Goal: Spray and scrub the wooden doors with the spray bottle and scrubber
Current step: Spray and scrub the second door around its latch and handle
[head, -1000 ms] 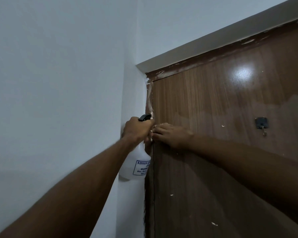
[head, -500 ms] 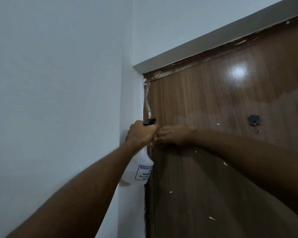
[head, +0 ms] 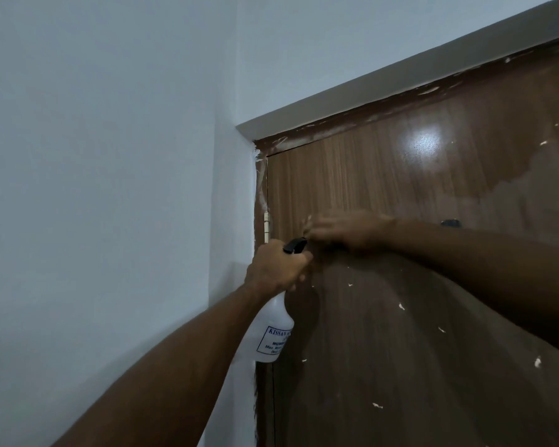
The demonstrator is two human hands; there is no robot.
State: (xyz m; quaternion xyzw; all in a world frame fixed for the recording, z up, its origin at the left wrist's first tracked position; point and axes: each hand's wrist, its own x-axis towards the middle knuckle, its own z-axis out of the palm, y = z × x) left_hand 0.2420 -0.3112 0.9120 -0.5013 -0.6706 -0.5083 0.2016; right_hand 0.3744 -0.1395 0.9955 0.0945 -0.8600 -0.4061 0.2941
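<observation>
My left hand (head: 276, 269) grips the neck of a white spray bottle (head: 271, 333) with a black trigger head (head: 294, 245). It holds the bottle upright at the hinge edge of the brown wooden door (head: 400, 175). My right hand (head: 346, 230) lies against the door just above and to the right of the bottle head, smeared by motion. A pale bit shows at its fingertips. The scrubber itself is hidden, and I cannot tell whether the hand holds it. A wet band crosses the door at hand height.
A white wall (head: 110, 188) meets the door frame (head: 260, 188) on the left, with a pale hinge (head: 267, 225) just above my left hand. A small dark hook (head: 450, 222) sits on the door behind my right forearm. White paint flecks dot the lower door.
My right hand has slid up the door and is now blurred. My left hand with the bottle has dropped a little, which uncovers the hinge.
</observation>
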